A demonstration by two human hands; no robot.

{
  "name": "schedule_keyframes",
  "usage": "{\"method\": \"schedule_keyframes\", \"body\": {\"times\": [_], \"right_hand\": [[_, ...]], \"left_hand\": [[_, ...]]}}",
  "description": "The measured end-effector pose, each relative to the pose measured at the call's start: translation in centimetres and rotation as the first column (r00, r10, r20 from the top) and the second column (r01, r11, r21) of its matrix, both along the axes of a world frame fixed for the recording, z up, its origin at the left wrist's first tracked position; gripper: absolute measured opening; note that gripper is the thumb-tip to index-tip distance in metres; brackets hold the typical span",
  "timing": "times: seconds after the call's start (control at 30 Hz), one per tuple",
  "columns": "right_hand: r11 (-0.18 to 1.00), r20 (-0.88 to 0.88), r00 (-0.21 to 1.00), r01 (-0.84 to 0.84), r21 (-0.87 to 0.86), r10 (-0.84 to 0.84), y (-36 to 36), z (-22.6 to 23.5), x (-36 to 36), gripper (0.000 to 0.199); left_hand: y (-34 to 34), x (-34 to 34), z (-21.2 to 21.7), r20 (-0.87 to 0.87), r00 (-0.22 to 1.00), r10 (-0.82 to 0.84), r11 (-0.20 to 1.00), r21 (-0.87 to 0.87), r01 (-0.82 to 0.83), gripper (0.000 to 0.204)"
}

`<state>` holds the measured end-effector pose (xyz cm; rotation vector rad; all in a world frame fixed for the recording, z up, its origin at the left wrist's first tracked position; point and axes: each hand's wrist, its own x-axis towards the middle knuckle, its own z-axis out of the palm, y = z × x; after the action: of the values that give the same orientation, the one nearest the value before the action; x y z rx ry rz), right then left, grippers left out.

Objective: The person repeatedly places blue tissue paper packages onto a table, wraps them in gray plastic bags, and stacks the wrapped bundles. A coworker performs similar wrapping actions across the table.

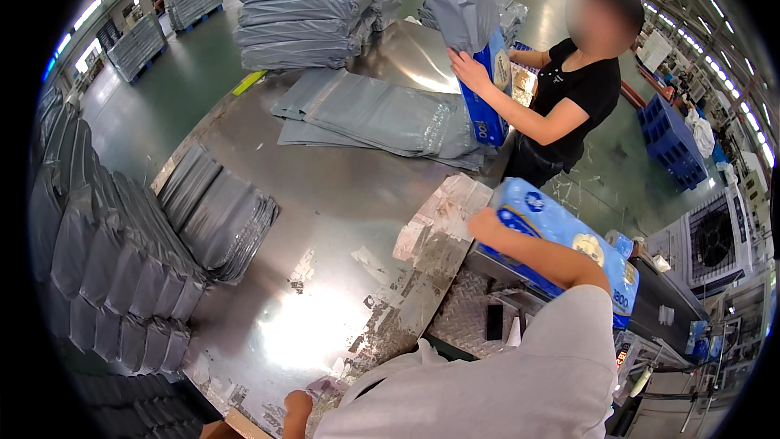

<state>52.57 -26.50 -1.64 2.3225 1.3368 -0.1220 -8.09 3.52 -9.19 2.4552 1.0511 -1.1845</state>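
Note:
My right arm reaches over a light-blue and dark-blue plastic-wrapped pack (546, 205) lying at the table's right edge. My right hand (486, 226) is closed on the pack's left end, its fingers partly hidden. At the lower edge, my left hand (297, 403) is low beside the metal table; its fingers cannot be made out. Across the table a co-worker in black has a hand (473, 73) on an upright blue pack (492, 106). A grey plastic bag (461, 16) covers that pack's top.
Flat grey bags (382, 114) lie before the co-worker on the metal table (284, 195). Filled grey bags are stacked at the back (301, 20) and left (122, 252). Folded bags (219, 215) lie at the left edge. A phone (494, 322) and conveyor (662, 284) are at right.

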Motion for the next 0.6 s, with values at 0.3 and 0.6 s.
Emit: {"method": "schedule_keyframes", "body": {"times": [0.3,0.6], "right_hand": [[0.455,-0.094,0.883,-0.143,0.879,0.459,25.7,8.5,-3.4,0.059],[0.806,-0.812,0.461,0.591,-0.019,-0.357,15.5,-11.2,8.2,0.053]], "left_hand": [[-0.7,21.5,1.2,0.845,0.527,-0.086,0.972,-0.044,0.230,0.040],[-2.9,26.0,-7.1,0.394,0.227,0.891,0.451,-0.832,-0.323,0.042]]}}
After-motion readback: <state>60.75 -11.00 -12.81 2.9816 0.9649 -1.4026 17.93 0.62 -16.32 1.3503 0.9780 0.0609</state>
